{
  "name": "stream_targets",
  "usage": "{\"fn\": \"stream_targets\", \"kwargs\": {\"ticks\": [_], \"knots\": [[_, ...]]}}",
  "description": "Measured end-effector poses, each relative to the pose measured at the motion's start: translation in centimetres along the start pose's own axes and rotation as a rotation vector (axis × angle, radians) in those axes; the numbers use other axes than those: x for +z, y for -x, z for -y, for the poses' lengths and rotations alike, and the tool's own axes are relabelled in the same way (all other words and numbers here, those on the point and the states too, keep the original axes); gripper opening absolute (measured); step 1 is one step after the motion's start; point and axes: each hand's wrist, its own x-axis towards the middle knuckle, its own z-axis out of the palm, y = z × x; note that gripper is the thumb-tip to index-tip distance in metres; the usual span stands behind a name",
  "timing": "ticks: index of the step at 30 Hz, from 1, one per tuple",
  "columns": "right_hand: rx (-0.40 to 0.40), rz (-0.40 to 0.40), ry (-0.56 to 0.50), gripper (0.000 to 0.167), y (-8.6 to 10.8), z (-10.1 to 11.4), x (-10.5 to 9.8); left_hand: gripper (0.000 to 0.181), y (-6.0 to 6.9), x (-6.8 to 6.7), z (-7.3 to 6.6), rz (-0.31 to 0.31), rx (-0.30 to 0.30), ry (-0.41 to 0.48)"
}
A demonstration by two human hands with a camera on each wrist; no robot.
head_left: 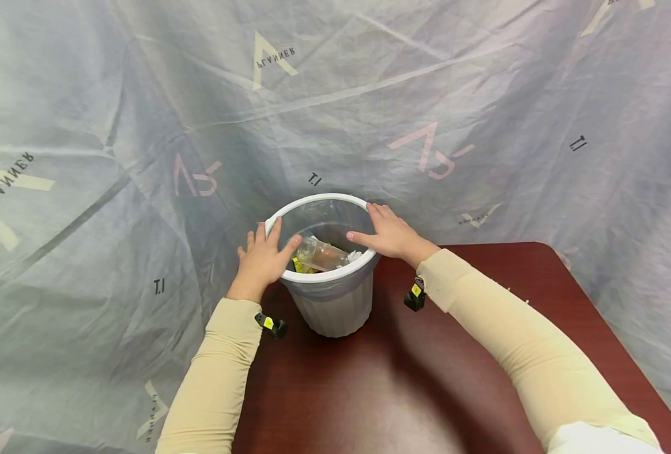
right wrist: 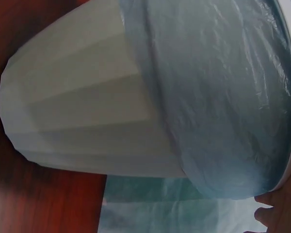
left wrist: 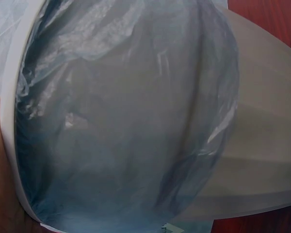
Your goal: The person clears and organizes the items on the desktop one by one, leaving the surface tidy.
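Note:
A light grey trash bin (head_left: 335,312) with fluted sides stands upright on the table. A translucent plastic liner (left wrist: 126,111) is folded over its top, and a white ring (head_left: 325,198) runs round the mouth. My left hand (head_left: 262,261) rests on the left side of the ring with fingers spread. On the right side, my right hand (head_left: 395,234) touches the ring, thumb pointing inward over the opening. Inside the bin lie a clear plastic container (head_left: 325,257), a yellow wrapper (head_left: 301,267) and crumpled white scraps (head_left: 354,256). Both wrist views show mostly liner and bin wall.
The dark red-brown wooden table (head_left: 335,391) reaches toward me and to the right, with a rounded far right corner. A grey printed sheet (head_left: 324,107) hangs behind the bin and along the left. Small black cameras (head_left: 415,295) are strapped at both wrists.

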Motion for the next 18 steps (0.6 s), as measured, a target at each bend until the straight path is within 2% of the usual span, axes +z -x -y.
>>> {"fn": "stream_targets", "kwargs": {"ticks": [8, 12, 18], "knots": [[0.02, -0.023, -0.007, 0.107, 0.5, -2.1, -0.8, 0.097, -1.6, 0.9, -1.7, 0.01, 0.021, 0.011], [0.025, -0.04, 0.011, 0.107, 0.7, -4.0, -1.6, 0.096, -2.7, 1.7, -3.4, 0.008, 0.043, 0.018], [0.075, -0.057, 0.043, 0.107, 1.2, -6.4, -2.9, 0.095, -4.4, 2.5, -5.9, 0.024, 0.075, 0.024]]}}
